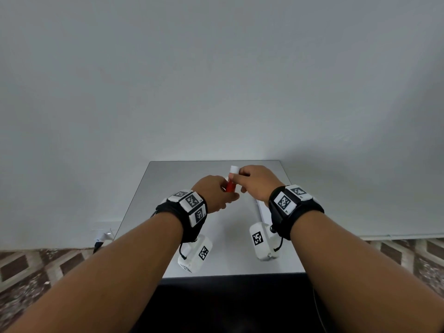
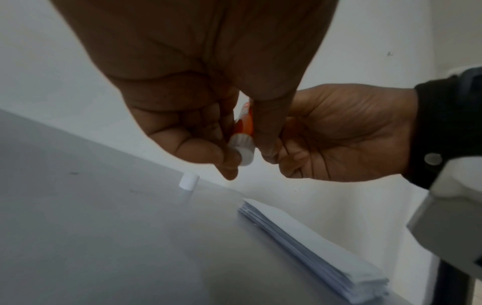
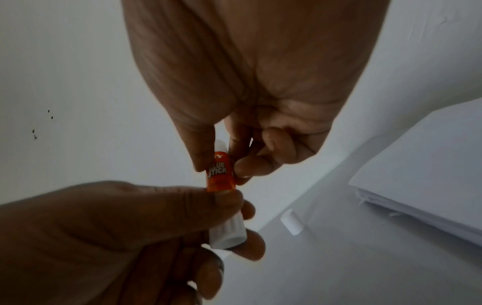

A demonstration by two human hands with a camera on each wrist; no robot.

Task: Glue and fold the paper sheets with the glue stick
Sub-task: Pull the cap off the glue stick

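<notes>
- Head view is showing both forearms reaching out over a grey table, the hands meeting above its far half with a red glue stick held upright between them.
- The left hand is curling its thumb and fingers round the white ribbed base of the glue stick, the lower end of the tube.
- The right hand is pinching the red labelled barrel between thumb and fingertips, higher up than the other grip.
- The stick's white top end is poking up past the right hand's fingers, clear of the table.
- A small white cap is standing on the table near its far edge, apart from both hands.
- A stack of white paper sheets is lying along the right side of the table, below the right hand and touched by neither hand.
- Black wrist straps with white marker blocks are sitting on both wrists.
</notes>
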